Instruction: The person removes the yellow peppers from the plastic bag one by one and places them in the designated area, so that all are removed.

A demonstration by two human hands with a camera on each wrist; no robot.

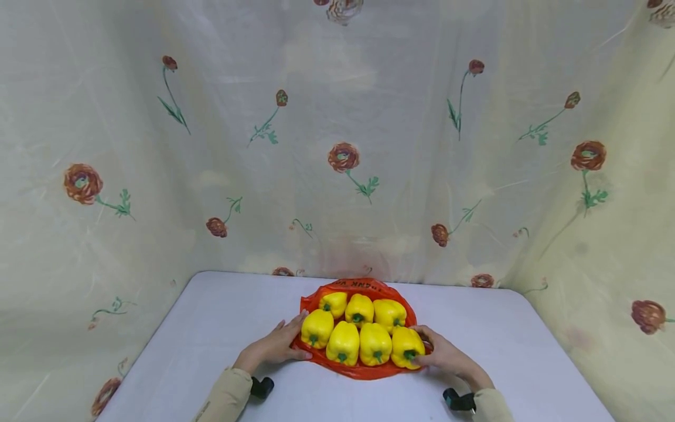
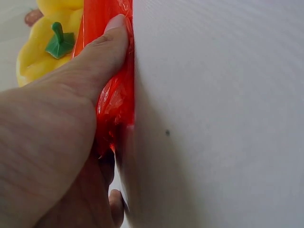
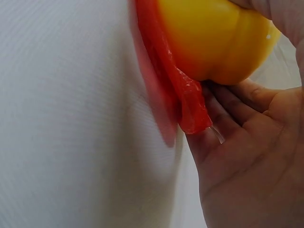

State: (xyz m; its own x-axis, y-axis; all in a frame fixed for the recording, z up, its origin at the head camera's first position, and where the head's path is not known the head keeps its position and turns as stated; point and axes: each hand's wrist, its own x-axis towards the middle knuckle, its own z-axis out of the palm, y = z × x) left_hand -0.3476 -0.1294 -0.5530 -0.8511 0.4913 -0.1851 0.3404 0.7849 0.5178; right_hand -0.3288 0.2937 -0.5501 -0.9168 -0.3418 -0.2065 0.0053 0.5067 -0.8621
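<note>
Several yellow bell peppers with green stems lie in two rows on a flattened red plastic bag, their stems toward me. My left hand rests at the bag's left edge beside the leftmost pepper, fingers fairly straight. In the left wrist view its thumb lies along the red plastic. At the other end, my right hand holds the rightmost pepper, thumb near the stem and fingers round the far side. The right wrist view shows that pepper above a loose fold of the bag.
Under everything is a white table. A pale curtain printed with red flowers hangs behind it and on both sides. Each wrist wears a black camera mount, one by the left sleeve and one by the right sleeve.
</note>
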